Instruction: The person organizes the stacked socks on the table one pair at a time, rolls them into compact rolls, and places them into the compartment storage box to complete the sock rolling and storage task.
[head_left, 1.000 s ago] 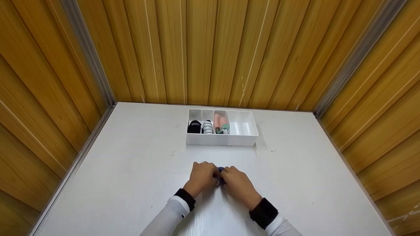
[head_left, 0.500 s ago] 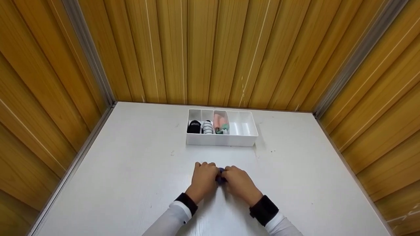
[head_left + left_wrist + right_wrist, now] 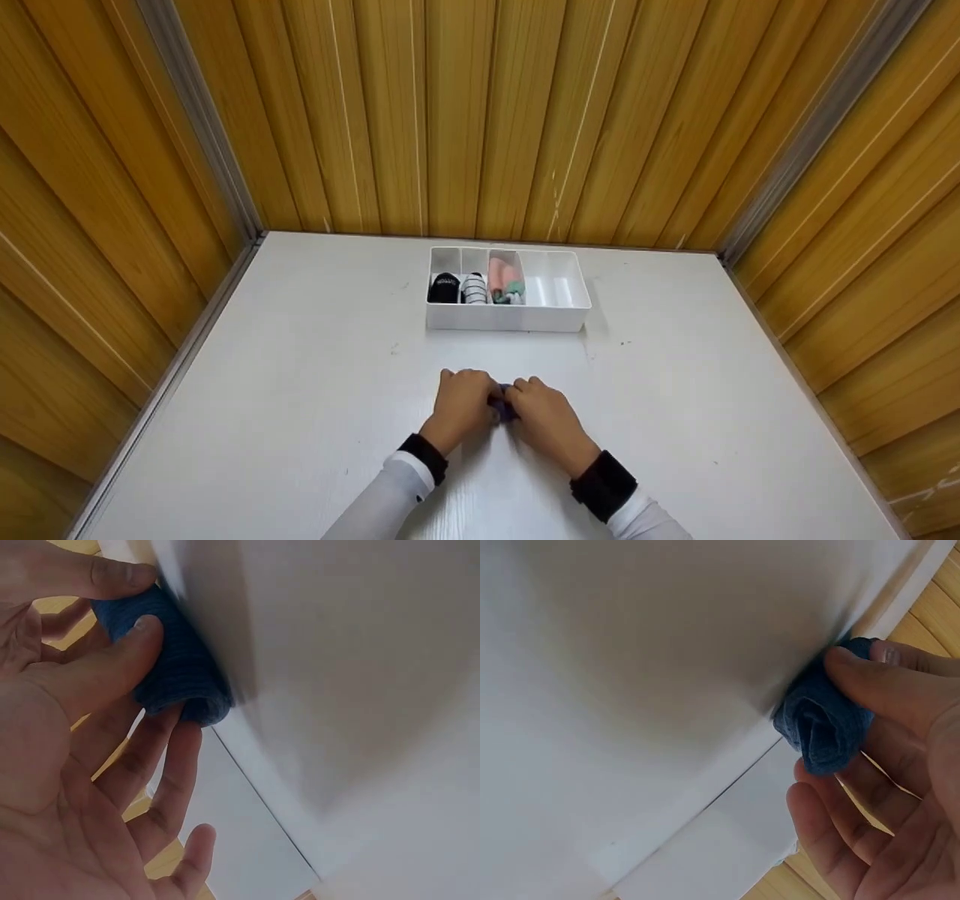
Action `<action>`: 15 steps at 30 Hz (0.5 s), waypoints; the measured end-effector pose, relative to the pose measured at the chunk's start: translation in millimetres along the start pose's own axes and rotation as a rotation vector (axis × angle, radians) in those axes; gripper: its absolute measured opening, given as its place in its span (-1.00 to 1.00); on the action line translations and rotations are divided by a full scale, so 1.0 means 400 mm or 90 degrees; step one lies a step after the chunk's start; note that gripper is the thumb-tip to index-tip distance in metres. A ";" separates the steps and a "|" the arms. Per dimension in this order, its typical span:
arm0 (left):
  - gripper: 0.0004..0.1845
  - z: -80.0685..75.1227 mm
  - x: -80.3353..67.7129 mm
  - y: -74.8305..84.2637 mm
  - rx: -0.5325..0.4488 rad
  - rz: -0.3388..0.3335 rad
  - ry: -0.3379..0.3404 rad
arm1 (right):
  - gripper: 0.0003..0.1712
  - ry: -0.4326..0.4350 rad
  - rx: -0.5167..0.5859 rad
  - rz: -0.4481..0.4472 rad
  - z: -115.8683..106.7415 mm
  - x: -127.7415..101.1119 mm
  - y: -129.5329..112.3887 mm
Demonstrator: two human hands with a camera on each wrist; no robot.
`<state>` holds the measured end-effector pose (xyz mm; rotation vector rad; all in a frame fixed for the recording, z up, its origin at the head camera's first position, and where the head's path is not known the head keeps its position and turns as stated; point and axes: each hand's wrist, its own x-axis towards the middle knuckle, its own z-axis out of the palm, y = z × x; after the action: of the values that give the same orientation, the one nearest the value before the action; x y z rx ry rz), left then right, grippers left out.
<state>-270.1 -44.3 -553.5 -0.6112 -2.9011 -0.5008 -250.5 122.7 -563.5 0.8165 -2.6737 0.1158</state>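
A rolled-up blue sock (image 3: pixel 504 409) of ribbed knit lies low over the white table, between both hands. My left hand (image 3: pixel 463 401) pinches one end of it, thumb on top and fingers beneath. From the other side my right hand (image 3: pixel 550 420) grips the opposite end. In the left wrist view the sock (image 3: pixel 180 664) shows a curled open edge, and the right thumb presses near the left one. The right wrist view shows the spiral end of the roll (image 3: pixel 817 731) between thumb and fingers. In the head view the hands hide most of it.
A white divided box (image 3: pixel 504 318) stands beyond the hands near the back wall. Its compartments hold a black roll (image 3: pixel 444 288), a striped white roll (image 3: pixel 474 289) and a pink and green bundle (image 3: pixel 504 279). Wood-patterned panels (image 3: pixel 465 120) enclose the table (image 3: pixel 300 360).
Both hands stay at nearly the same place on the sock. The left hand shifts slightly back and forth, its fingers adjusting on the roll. The box has not moved.
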 end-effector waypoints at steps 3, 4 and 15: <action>-0.88 0.001 0.000 0.007 0.010 -0.001 0.009 | -0.79 0.000 -0.011 -0.003 -0.005 0.001 0.002; -0.89 0.002 0.000 0.009 0.021 0.002 0.016 | -0.80 -0.001 -0.013 -0.005 -0.007 0.001 0.004; -0.90 0.023 -0.019 0.031 0.155 0.052 0.092 | -0.85 -0.048 0.039 -0.016 -0.019 0.009 0.014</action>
<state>-258.9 -33.2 -560.1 -0.6260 -2.7293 -0.1702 -254.2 126.6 -555.1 0.8893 -2.7421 0.1643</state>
